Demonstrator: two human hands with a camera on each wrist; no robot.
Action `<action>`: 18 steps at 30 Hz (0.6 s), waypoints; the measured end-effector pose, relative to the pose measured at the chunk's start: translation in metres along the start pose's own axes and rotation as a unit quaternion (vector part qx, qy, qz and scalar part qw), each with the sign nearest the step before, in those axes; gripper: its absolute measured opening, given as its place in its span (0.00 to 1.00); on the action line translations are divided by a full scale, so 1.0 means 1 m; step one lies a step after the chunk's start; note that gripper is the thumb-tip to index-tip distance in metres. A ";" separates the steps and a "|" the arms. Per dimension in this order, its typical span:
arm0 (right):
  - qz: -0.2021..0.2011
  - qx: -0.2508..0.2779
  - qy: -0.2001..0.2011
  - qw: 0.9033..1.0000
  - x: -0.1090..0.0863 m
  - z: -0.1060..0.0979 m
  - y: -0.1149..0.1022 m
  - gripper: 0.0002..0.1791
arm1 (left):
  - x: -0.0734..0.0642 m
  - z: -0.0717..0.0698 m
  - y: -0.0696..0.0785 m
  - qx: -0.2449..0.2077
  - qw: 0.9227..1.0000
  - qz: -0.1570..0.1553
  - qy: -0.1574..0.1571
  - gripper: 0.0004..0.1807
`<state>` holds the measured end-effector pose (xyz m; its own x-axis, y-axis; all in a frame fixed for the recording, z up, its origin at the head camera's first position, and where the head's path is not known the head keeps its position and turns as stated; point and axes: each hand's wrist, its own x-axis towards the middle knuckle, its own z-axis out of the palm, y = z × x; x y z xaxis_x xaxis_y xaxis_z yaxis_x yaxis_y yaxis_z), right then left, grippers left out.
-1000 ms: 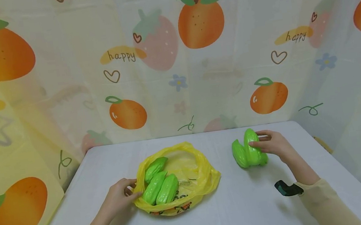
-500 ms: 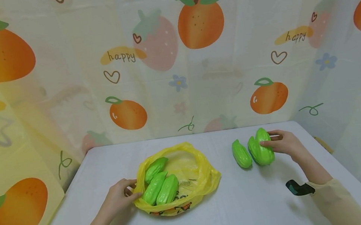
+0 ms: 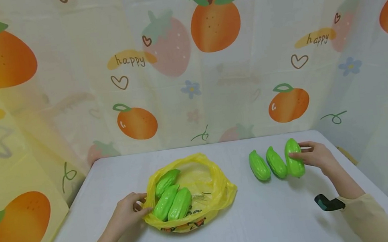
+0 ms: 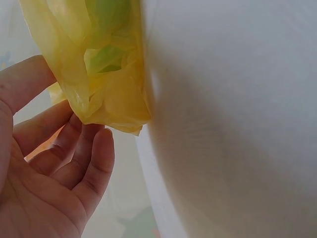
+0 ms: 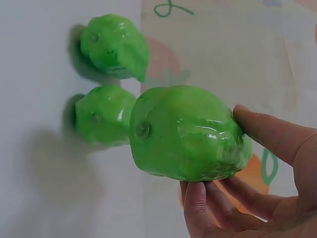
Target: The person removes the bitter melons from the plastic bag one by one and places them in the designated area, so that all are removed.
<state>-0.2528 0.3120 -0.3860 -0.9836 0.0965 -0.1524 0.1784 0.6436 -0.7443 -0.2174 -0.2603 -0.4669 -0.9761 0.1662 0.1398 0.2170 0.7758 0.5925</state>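
In the head view, my right hand (image 3: pixel 316 155) grips a glossy, ridged green gourd (image 3: pixel 295 159) between thumb and fingers. The right wrist view shows this held gourd (image 5: pixel 188 134) closer to the camera, its round end spot facing out. Two similar gourds lie side by side on the table to its left, one nearer (image 3: pixel 276 162) and one farther along (image 3: pixel 259 166). At the left, my left hand (image 3: pixel 127 212) pinches the rim of a yellow plastic bag (image 3: pixel 224 186), thumb and fingers on either side. Inside the open bag lie three green gourds (image 3: pixel 180 204).
A white-covered table (image 3: pixel 257 222) bears everything. Behind it and at both sides hangs a curtain (image 3: pixel 192 109) printed with oranges and strawberries. Between the bag and the loose gourds is a stretch of white cloth.
My right hand has moved right with its gourd, drawing away from the two others, which now show separately on the table. The left hand and the bag have stayed put.
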 end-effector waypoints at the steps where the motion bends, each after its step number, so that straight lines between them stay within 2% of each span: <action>1: 0.002 0.001 0.002 1.000 0.001 -0.001 0.002 0.49 | 0.000 0.000 0.000 0.000 1.000 0.001 0.001 0.26; 11: 0.032 -0.002 0.018 0.999 0.013 -0.003 0.022 0.53 | -0.001 -0.001 0.000 0.007 1.000 0.008 0.006 0.26; 18: 0.046 0.006 0.023 0.999 0.023 -0.001 0.031 0.51 | -0.001 -0.001 0.000 0.009 1.000 0.007 0.004 0.26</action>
<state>-0.2694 0.3348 -0.4124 -0.9630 0.1897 -0.1914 0.2687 0.6208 -0.7365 -0.2162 -0.2612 -0.4668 -0.9727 0.1728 0.1548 0.2310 0.7839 0.5763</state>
